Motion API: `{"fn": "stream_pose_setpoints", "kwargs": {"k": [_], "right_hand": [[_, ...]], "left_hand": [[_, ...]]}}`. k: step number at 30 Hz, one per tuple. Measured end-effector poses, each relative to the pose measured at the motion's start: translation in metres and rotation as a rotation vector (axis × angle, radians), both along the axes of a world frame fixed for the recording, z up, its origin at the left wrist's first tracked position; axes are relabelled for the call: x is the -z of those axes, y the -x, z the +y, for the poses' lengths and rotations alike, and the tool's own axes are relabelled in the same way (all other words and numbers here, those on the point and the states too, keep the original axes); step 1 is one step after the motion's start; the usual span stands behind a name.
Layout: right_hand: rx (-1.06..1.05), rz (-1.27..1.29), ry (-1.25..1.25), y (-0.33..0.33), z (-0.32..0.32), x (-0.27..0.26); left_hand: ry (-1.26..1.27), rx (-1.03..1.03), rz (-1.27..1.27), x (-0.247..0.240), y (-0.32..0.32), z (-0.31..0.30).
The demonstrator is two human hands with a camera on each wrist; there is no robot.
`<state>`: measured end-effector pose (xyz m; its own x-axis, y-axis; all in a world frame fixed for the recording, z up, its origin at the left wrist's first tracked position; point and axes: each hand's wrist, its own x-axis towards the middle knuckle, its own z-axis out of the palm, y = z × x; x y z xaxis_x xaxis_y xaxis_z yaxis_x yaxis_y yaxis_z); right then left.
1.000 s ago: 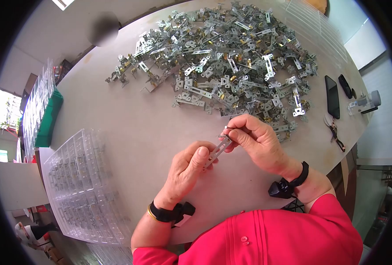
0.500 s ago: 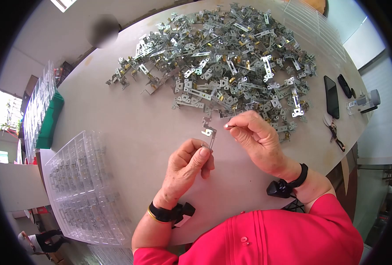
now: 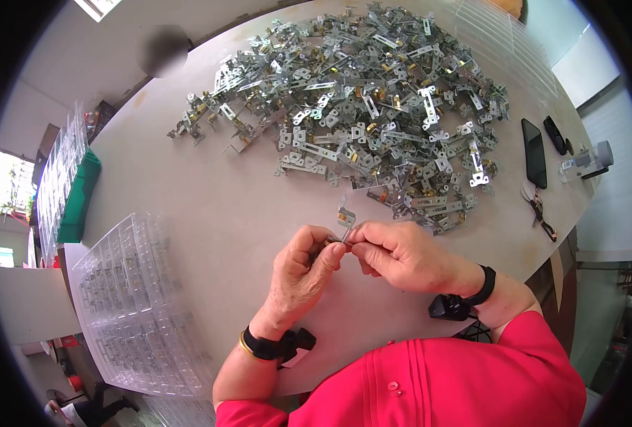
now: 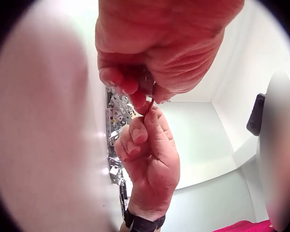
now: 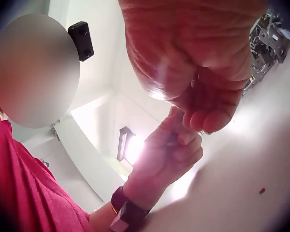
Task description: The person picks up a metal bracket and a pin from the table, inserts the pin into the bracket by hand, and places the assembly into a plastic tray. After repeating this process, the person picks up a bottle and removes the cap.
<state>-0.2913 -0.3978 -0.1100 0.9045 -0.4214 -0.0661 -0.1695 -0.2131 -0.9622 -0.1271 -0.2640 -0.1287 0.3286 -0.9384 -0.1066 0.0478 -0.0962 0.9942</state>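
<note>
In the head view my left hand (image 3: 298, 277) grips a thin metal bracket (image 3: 346, 218) between thumb and curled fingers; its bent end with a brassy spot sticks up past the fingertips. My right hand (image 3: 412, 257) meets it there, thumb and forefinger pinched together at the bracket's lower part. A small part is in that pinch, mostly hidden by the fingertips, and I cannot tell its kind. The left wrist view shows a thin sliver of metal (image 4: 151, 104) between the two hands' fingertips. From the right wrist, the left hand (image 5: 166, 154) appears just beyond the right fingers.
A large heap of metal brackets (image 3: 373, 92) covers the table's far side. At left stands a clear compartment tray (image 3: 127, 306) with parts inside, and beyond it a green bin (image 3: 80, 199). A phone (image 3: 534, 153) and cutters (image 3: 538, 217) lie at right.
The right hand first drew away from the bracket with a small piece between its fingertips, then came down and left to the left hand's fingertips. The left hand turned the bracket more upright.
</note>
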Motion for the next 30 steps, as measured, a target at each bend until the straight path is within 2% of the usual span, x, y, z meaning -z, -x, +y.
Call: {"fn": "stream_pose_setpoints", "kwargs": {"k": [1, 3, 6, 10, 12, 15, 18, 20, 21, 25, 27, 30], "right_hand": [[0.002, 0.000, 0.000, 0.000, -0.001, -0.004], [0.111, 0.097, -0.204, -0.002, -0.003, -0.016], [0.143, 0.099, -0.318, -0.003, -0.001, -0.015], [0.144, 0.001, -0.438, -0.002, -0.003, -0.004], [0.021, 0.030, -0.554, -0.003, -0.007, -0.004], [-0.058, 0.076, -0.569, -0.002, -0.010, -0.005], [-0.097, 0.127, -0.471, -0.002, -0.012, -0.011], [-0.138, 0.148, -0.416, 0.000, -0.019, -0.016], [-0.180, 0.170, -0.360, 0.001, -0.021, -0.017], [-0.040, 0.108, -0.444, 0.000, -0.020, -0.003], [0.038, -0.049, -0.280, -0.002, -0.014, 0.008], [0.032, 0.003, -0.260, -0.001, -0.014, -0.001]], "left_hand": [[-0.018, 0.018, -0.024, 0.001, -0.001, 0.001], [-0.035, 0.034, -0.048, 0.001, -0.002, 0.001], [-0.057, 0.058, -0.052, 0.001, -0.003, 0.002], [-0.084, 0.068, -0.112, 0.004, -0.003, 0.002], [-0.084, 0.062, -0.121, 0.004, -0.003, 0.003], [-0.057, 0.052, -0.176, 0.003, -0.001, 0.002], [-0.007, -0.010, -0.105, 0.001, 0.001, 0.002], [0.030, -0.025, 0.075, -0.002, 0.001, 0.002], [0.030, -0.024, 0.075, -0.002, 0.000, 0.002], [-0.041, 0.013, 0.110, -0.003, -0.007, 0.001], [-0.052, 0.029, 0.132, -0.002, -0.009, 0.001], [-0.059, 0.042, 0.159, -0.001, -0.009, 0.001]]}}
